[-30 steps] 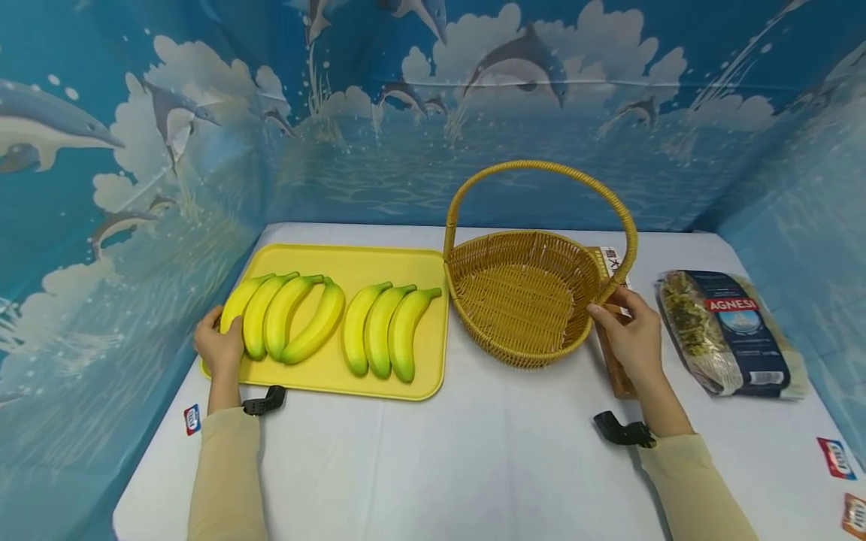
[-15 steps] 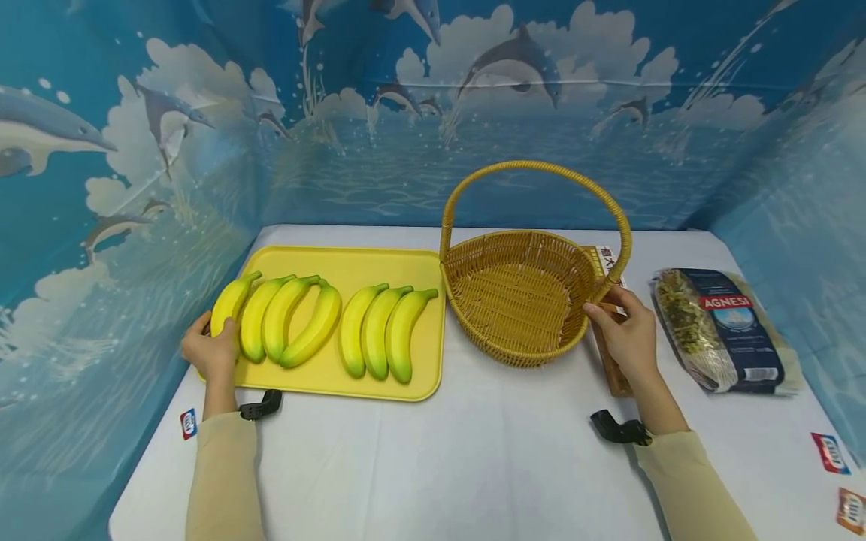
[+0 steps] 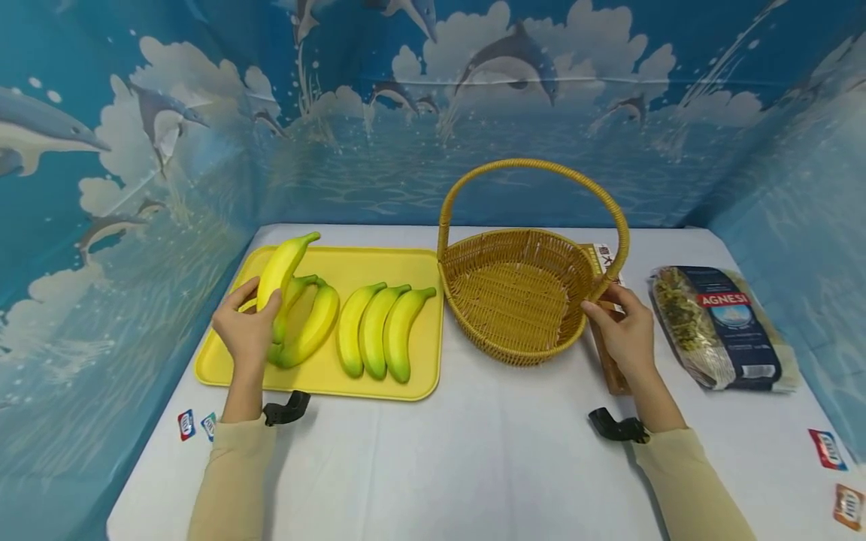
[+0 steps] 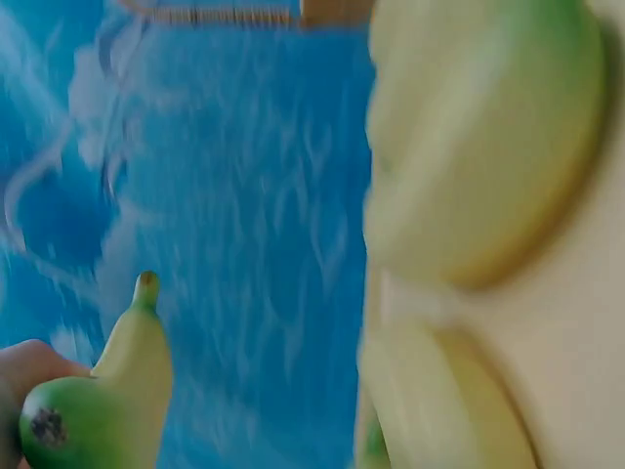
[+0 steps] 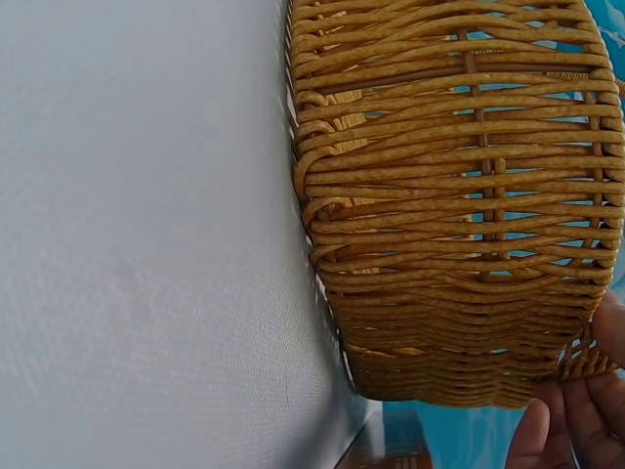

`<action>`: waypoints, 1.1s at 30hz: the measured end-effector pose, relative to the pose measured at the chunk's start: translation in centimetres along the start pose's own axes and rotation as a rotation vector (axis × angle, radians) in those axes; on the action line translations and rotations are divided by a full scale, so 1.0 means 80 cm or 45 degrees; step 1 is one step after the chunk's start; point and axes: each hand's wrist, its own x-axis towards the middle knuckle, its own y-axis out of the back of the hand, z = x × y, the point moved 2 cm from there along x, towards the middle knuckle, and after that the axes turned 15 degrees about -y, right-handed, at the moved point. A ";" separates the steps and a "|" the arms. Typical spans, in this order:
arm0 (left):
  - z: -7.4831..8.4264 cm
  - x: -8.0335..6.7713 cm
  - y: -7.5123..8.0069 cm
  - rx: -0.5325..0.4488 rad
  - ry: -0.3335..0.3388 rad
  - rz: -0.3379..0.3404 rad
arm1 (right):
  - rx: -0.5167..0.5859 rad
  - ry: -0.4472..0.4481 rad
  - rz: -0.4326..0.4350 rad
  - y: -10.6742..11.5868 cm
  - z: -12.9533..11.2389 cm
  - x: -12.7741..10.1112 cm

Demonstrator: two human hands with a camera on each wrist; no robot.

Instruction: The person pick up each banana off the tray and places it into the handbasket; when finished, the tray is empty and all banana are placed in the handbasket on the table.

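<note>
Backdrop: dolphin-print blue walls close in on three sides of the white table (image 3: 433, 451), so I have little room to swing wide

Left hand: my left hand (image 3: 249, 330) has its fingers curled round the lifted banana (image 3: 280, 263), which is tilted stem-up above the yellow tray (image 3: 379, 259); the left wrist view is blurred, and shows only its green end at the fingers

Right hand: my right hand (image 3: 625, 330) pinches the rim of the wicker basket (image 3: 517, 297) at the foot of the handle (image 3: 534, 167); the right wrist view shows fingertips (image 5: 562, 430) on the weave

Risk, grip: I hold the banana low, near one end, so I judge it could pivot or slip out

Risk, neighbours: the other bananas (image 3: 375, 330) lie just beside my wrist; a careless sweep could knock them off the tray

Risk, handle: the tall hoop stands between fruit and basket floor; clipping it could tip the basket

Risk, right side: the pasta bag (image 3: 720, 327) and a brown packet (image 3: 609, 368) sit close by; a shoved basket could push them
</note>
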 end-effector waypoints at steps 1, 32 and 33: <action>0.011 -0.005 -0.008 -0.033 -0.044 -0.022 | 0.008 0.002 -0.002 0.000 0.000 0.000; 0.151 -0.105 -0.300 -0.224 -0.324 -0.589 | 0.059 0.057 -0.012 0.000 0.000 0.001; 0.151 -0.105 -0.305 -0.209 -0.333 -0.595 | 0.059 0.059 -0.008 0.000 0.000 0.002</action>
